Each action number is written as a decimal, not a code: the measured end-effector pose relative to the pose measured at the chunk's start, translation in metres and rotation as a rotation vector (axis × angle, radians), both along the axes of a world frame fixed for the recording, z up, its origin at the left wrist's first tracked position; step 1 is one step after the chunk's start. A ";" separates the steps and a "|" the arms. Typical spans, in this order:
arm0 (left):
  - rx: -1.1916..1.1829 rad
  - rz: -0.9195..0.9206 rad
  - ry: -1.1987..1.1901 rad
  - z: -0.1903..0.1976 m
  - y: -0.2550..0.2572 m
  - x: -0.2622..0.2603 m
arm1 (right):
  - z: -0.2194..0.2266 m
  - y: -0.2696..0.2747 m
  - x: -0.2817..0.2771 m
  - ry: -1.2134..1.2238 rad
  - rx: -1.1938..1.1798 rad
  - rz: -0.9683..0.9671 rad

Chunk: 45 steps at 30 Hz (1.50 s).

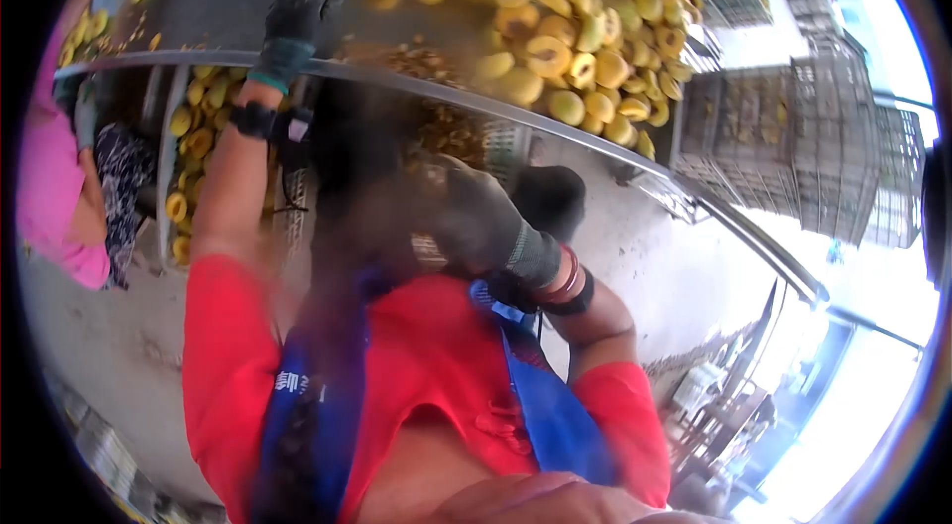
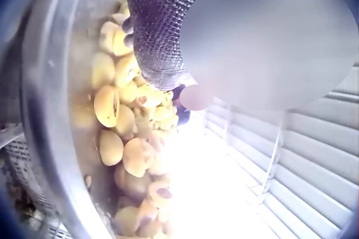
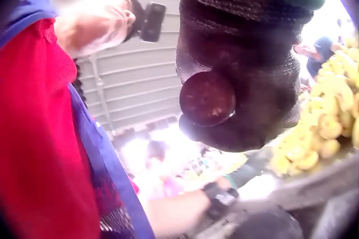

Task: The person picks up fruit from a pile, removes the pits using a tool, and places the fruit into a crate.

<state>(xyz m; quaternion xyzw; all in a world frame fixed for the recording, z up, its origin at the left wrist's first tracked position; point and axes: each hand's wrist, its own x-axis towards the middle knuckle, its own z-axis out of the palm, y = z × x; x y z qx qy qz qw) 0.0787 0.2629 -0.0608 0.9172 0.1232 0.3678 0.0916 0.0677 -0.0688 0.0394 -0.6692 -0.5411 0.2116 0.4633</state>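
My left hand (image 1: 302, 13), in a dark knitted glove, reaches over the metal table to the near edge of a heap of yellow peach halves (image 1: 550, 58). Its fingers look extended beside the fruit, with nothing seen in their grasp. In the left wrist view, the back of the glove (image 2: 162, 37) covers part of the peaches (image 2: 137, 155). My right hand (image 1: 466, 217), also gloved, is close before my chest. Its fingers curl round a dark handle with a round end (image 3: 207, 99); the rest of that tool is hidden by the hand and blur.
A raised metal rim (image 1: 416, 88) runs along the table's front. Below it stand a crate of peach halves (image 1: 198, 117) and a basket holding brown scraps (image 1: 451, 132). Stacked plastic crates (image 1: 783, 127) rise at the right. Another person in pink (image 1: 59, 187) works at the left.
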 end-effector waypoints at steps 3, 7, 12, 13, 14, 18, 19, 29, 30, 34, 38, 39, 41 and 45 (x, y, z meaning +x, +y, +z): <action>0.063 -0.038 0.218 -0.068 0.025 0.083 | 0.098 0.017 -0.005 0.227 -0.067 0.145; 0.090 0.009 0.586 -0.081 0.029 0.121 | 0.172 0.023 -0.023 0.428 -0.036 0.315; -0.183 -0.013 0.805 -0.048 -0.006 0.096 | 0.203 -0.006 -0.046 0.386 0.084 0.417; -0.208 -0.006 0.764 -0.044 -0.010 0.092 | 0.205 -0.013 -0.049 0.368 0.104 0.432; -0.251 -0.064 0.723 -0.041 -0.013 0.082 | 0.207 -0.020 -0.054 0.352 0.119 0.446; -0.674 -0.281 0.506 -0.025 -0.034 0.043 | 0.212 -0.044 -0.066 0.292 0.174 0.474; -0.895 -0.252 0.537 0.003 -0.049 0.032 | 0.212 -0.049 -0.068 0.276 0.185 0.474; -0.287 -0.607 -0.081 0.094 -0.159 -0.080 | 0.080 -0.062 -0.045 0.113 0.020 -0.258; -0.393 -0.580 -0.090 0.087 -0.168 -0.086 | 0.059 -0.061 -0.037 -0.075 0.042 -0.277; -0.224 -0.351 -0.045 0.086 -0.192 -0.105 | 0.022 -0.051 -0.030 -0.021 0.003 -0.405; 0.016 -0.347 -0.146 0.101 -0.209 -0.099 | -0.002 -0.044 -0.024 -0.082 -0.039 -0.425; -0.079 -0.370 -0.130 0.096 -0.210 -0.099 | -0.003 -0.044 -0.027 0.012 -0.043 -0.441; -0.368 -0.414 -0.094 0.097 -0.221 -0.097 | -0.004 -0.044 -0.030 0.196 -0.051 -0.484; -0.843 -0.463 -0.194 0.098 -0.241 -0.093 | -0.009 -0.042 -0.033 0.659 0.017 -0.427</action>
